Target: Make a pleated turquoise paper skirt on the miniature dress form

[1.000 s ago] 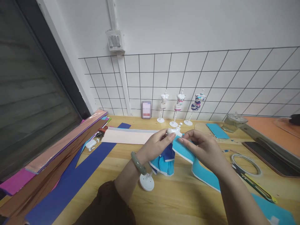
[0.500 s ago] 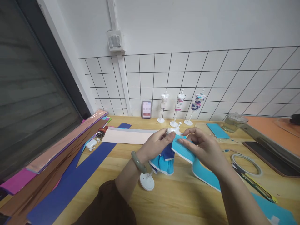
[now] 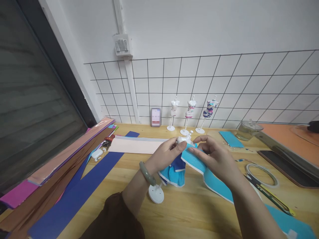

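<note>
My left hand is closed around a small white dress form, which leans over with its round base toward me. A ruffled skirt of light and dark blue crepe-like paper with white edges hangs on the form. Between the thumb and fingers of my right hand is the end of a light blue paper strip, pressed against the form's upper body. The strip trails down to the right, under my right forearm. My left fingertips are partly hidden behind the form.
Three small dress forms and a phone stand along the wall. At right lie a tape roll, a yellow utility knife, a dark tablet-like slab and a lidded glass. Coloured paper strips and an earbud case lie left.
My right hand has shifted slightly left with the light blue strip, bringing its end closer to my left thumb. My left hand stays almost still on the form.
</note>
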Demonstrator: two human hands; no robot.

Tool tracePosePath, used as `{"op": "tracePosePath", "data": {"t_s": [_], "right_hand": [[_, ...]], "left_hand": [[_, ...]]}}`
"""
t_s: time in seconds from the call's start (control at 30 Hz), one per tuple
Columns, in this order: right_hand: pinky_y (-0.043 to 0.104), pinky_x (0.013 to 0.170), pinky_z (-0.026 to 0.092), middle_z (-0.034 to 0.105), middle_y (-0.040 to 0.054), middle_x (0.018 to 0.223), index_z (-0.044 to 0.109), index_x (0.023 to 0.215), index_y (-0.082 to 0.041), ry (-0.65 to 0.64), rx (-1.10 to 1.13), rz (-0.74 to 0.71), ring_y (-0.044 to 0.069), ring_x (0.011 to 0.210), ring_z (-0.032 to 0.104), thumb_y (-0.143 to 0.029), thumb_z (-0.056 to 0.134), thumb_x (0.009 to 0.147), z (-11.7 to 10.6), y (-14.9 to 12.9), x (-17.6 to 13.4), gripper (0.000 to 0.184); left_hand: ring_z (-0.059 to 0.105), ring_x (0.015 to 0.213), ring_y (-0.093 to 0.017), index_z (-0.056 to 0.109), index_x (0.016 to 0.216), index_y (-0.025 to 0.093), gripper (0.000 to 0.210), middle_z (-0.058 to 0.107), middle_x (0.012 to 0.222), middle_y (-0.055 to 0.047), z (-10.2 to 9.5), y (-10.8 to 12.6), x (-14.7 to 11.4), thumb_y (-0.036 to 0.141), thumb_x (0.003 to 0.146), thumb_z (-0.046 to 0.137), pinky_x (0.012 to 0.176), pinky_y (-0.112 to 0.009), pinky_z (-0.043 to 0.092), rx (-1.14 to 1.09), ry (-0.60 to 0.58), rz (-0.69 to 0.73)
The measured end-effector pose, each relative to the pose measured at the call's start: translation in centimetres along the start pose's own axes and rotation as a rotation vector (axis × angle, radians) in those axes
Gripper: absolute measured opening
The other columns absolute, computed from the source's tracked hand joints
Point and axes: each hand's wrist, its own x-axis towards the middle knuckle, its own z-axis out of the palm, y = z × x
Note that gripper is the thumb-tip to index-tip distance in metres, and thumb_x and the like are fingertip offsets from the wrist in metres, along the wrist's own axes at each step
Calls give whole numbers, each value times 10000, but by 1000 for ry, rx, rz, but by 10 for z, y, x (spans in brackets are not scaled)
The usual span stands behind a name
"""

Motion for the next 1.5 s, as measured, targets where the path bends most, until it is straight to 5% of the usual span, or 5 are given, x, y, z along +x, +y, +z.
{"op": "tracePosePath", "data": {"t_s": [0.77,1.5], "right_hand": [[228,448,294,413,-76,520,519,933,-227,-2,13,15,109,484,381,-495,564,837,2,0,0,288],[235,453,295,412,-69,539,520,943,-226,10,28,-11,112,491,390,-460,554,851,2,1,-1,254]], "left_hand": [[485,716,-135,579,924,160,438,530,782,-14,0,0,-1,574,873,444,634,-253,384,23,-8,7],[455,732,-139,509,807,179,363,480,754,4,2,0,2,503,916,389,669,-247,379,42,24,19]]}}
